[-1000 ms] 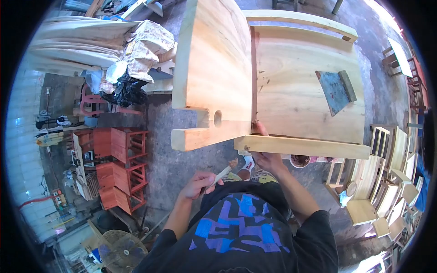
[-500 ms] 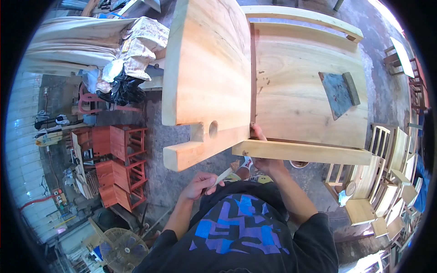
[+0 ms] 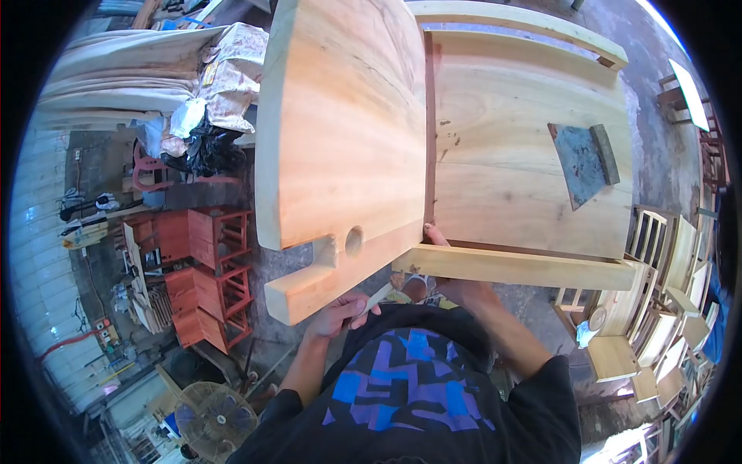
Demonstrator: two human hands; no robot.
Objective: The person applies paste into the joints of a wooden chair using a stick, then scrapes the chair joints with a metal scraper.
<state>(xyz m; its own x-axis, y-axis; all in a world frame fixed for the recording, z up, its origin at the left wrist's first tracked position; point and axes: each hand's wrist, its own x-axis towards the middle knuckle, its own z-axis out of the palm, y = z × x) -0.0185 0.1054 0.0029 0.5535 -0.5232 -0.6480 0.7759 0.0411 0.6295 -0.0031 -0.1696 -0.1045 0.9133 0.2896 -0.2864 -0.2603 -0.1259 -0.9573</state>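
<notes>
A light wooden piece of furniture fills the upper middle, with a thick notched panel (image 3: pixel 348 147) joined to a flat board (image 3: pixel 518 93). Along the board's near side runs a wooden rail (image 3: pixel 525 267). My left hand (image 3: pixel 344 313), below the notched panel, pinches a thin pale strip (image 3: pixel 379 296). My right hand (image 3: pixel 456 288) reaches around the rail, one digit showing at the corner where panel and board meet. The rail hides most of its fingers. On the board lies a stained triangular metal scraper (image 3: pixel 581 166) with a wooden edge grip.
Reddish wooden furniture (image 3: pixel 209 267) stands at left, above a fan (image 3: pixel 212 417). A cloth-covered stack (image 3: pixel 131 77) and a black plastic bag (image 3: pixel 212 147) are at upper left. Several unfinished wooden chairs (image 3: pixel 618 332) crowd the right side.
In view, the notched panel's near end has shifted down and left, closer to my left hand. The board and scraper sit slightly lower and further right. Both hands keep similar positions.
</notes>
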